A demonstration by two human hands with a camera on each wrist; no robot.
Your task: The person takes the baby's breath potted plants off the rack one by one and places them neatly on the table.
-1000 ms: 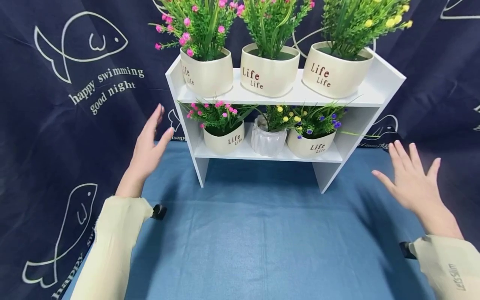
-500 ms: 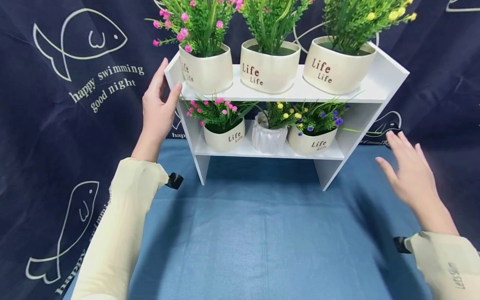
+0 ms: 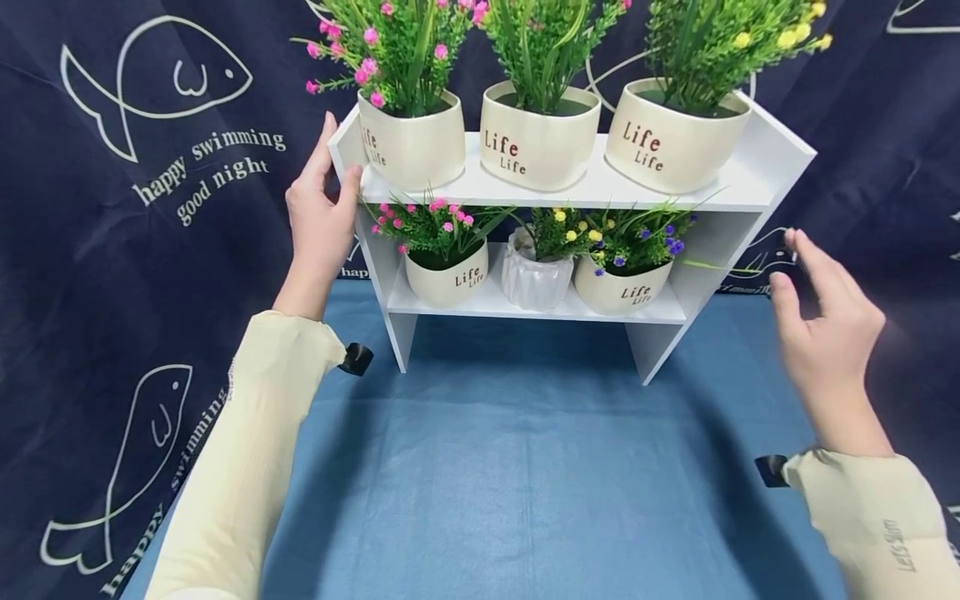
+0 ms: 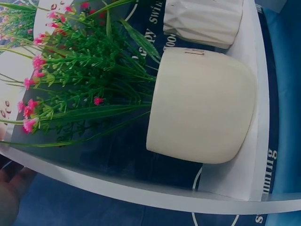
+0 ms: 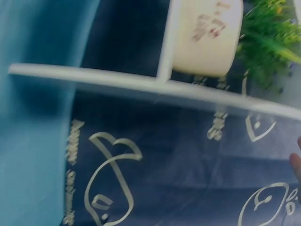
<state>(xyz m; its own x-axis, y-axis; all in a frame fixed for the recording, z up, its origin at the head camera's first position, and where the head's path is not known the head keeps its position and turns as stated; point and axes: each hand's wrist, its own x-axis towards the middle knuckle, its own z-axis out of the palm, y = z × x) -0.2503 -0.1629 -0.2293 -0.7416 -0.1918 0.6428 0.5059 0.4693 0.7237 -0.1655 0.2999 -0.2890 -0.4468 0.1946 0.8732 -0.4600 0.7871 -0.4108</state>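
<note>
Your left hand point(image 3: 321, 221) holds the left side panel point(image 3: 405, 343) of the white, two-tier board shelf point(image 3: 555, 200), near its upper front corner, with the thumb at the front and the fingers along the outer face. Your right hand point(image 3: 828, 325) holds nothing; its thumb and fingers stand apart, out beyond the right side panel point(image 3: 654, 354) with a gap between. From that hand the shelf lies to the left and slightly ahead. Its long axis runs left to right between your hands, and your left is the nearer, being in contact.

The shelf stands upright near the far edge of the plain blue cloth point(image 3: 525, 467), before a navy curtain point(image 3: 45, 275) printed with white fish outlines and lettering.

You have one shelf, two tiers and six pots, each holding a plant. On the upper tier are three large, rounded cream pots lettered "Life": a left pot point(image 3: 416, 150), a middle pot point(image 3: 540, 142) and a right pot point(image 3: 675, 142). On the lower tier, two smaller cream pots, one pink-flowered point(image 3: 448, 277) and one blue-purple-flowered point(image 3: 625, 287), flank one glossy white fluted pot point(image 3: 537, 282).
</note>
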